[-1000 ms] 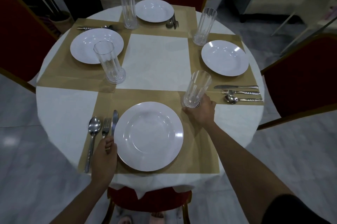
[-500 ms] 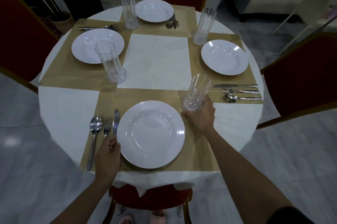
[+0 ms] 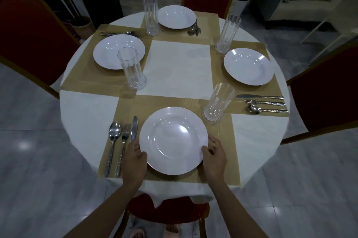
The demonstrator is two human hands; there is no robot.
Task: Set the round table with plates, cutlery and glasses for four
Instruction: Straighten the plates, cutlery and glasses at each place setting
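Both hands have shifted onto the near plate [image 3: 172, 139]: the right hand [image 3: 216, 160] has let go of the tall ribbed glass [image 3: 218, 102] and the left hand [image 3: 134, 162] has come off the knife [image 3: 134, 128]. Now each hand holds one side of the plate, thumb laid on the rim and fingers loosely curled along the edge, left hand on the left and right hand on the right. That plate lies flat on the gold placemat [image 3: 226, 141] at the near edge of the round table [image 3: 87, 114], which wears a white cloth. Knife, fork [image 3: 124, 141] and spoon [image 3: 114, 135] lie side by side just left of the plate, the knife closest to it, and the freed glass stands upright off the plate's upper right. Three more settings ring the table: a left plate [image 3: 108, 54] with a left glass [image 3: 132, 69] in front of it, a far plate [image 3: 176, 16] beside a far glass [image 3: 150, 16], and a right plate [image 3: 249, 66] with a right glass [image 3: 227, 33] beyond it and its own right cutlery [image 3: 264, 102] nearer me. Red chairs [image 3: 29, 34] stand around
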